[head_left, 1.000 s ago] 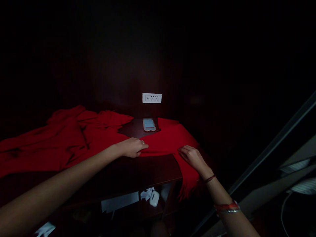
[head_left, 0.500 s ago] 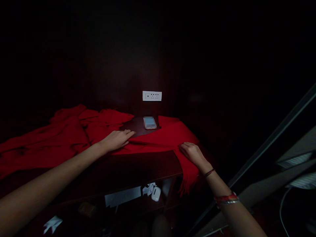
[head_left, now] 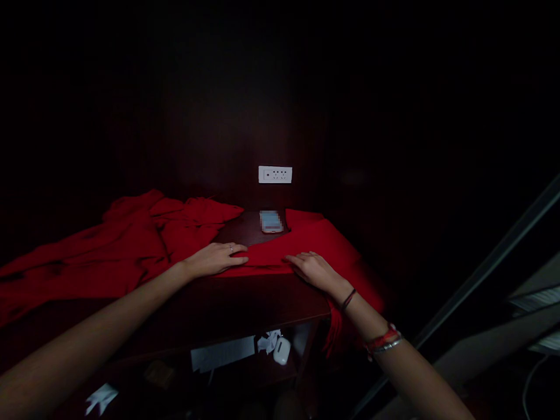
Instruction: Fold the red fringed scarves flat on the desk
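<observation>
A long red scarf (head_left: 321, 239) with a fringed end lies across the dark desk, bunched in loose folds on the left and flatter on the right. On its front part rests my left hand (head_left: 217, 258), open, thumb and fingers apart, a ring on one finger. My right hand (head_left: 315, 270) lies on the cloth near the desk's front edge, fingers stretched out toward the left one. Part of the fringe hangs over the desk's right side, below my right wrist. Behind the scarf's front strip sits a phone (head_left: 271, 221) with a lit, blurred screen.
A white socket panel (head_left: 275, 174) is on the dark back wall. The shelf under the desktop (head_left: 262, 297) holds a white earbud case (head_left: 282, 351), crumpled paper (head_left: 268, 340) and a pale flat sheet (head_left: 223, 353). A slanting edge (head_left: 485, 277) runs along the right.
My right hand has slid left along the scarf, closer to my left hand. The fringe has shifted with the cloth and hangs less in view. The whole view has shifted slightly.
</observation>
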Demonstrator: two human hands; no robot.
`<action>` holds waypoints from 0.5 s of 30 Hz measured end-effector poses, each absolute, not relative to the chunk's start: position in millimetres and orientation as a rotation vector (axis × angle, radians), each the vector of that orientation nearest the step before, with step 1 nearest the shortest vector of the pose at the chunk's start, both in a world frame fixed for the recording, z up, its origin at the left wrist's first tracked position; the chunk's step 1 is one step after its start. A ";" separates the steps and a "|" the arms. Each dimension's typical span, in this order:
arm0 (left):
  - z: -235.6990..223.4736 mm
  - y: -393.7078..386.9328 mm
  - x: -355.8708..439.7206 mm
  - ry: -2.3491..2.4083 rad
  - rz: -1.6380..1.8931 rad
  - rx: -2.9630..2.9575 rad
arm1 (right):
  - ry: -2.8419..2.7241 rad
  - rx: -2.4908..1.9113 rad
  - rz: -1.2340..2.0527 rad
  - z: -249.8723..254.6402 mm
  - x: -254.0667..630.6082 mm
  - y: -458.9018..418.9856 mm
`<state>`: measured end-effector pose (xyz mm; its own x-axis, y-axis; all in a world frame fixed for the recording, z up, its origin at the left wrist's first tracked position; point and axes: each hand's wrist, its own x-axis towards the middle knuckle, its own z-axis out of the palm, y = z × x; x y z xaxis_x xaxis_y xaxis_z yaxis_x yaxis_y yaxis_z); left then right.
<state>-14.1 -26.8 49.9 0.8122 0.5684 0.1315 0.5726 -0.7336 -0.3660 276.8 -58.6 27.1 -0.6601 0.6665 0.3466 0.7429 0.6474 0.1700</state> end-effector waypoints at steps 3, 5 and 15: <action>43.2 -30.5 -16.9 -0.741 -0.028 -2.655 | -2.560 -1.119 -0.368 21.6 277.2 -58.6; 40.3 -30.4 -21.5 -0.650 -0.035 -2.673 | -2.508 -1.108 -0.324 19.3 279.5 -58.7; 49.3 -25.5 -56.0 -0.865 -0.080 -2.653 | -2.423 -1.100 -0.321 12.5 283.7 -53.8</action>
<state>-56.0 -25.5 49.3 0.8121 0.5614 0.1591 0.5810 -0.7530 -0.3088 283.7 -53.8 12.5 -0.5762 0.6498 0.4957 0.7563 0.6538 0.0222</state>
